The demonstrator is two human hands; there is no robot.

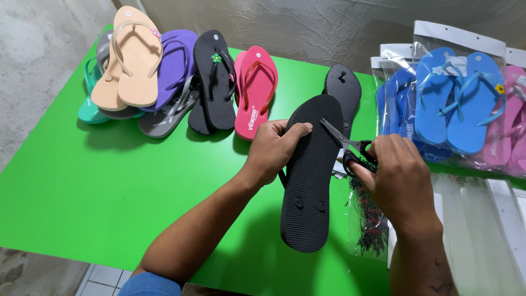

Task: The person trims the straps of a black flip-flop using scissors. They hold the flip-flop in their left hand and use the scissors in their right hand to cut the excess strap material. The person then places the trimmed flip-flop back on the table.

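My left hand grips the left edge of a black flip-flop held sole-up over the green table, thumb across its upper part. My right hand holds small black-handled scissors, whose blades point left and up onto the flip-flop's right edge. A second black flip-flop lies sole-up just behind the first.
Loose flip-flops lie in a row at the back left: peach, purple, black with a green flower, red. Bagged blue and pink pairs are stacked at right. A clear bag of dark tag fasteners lies under my right wrist.
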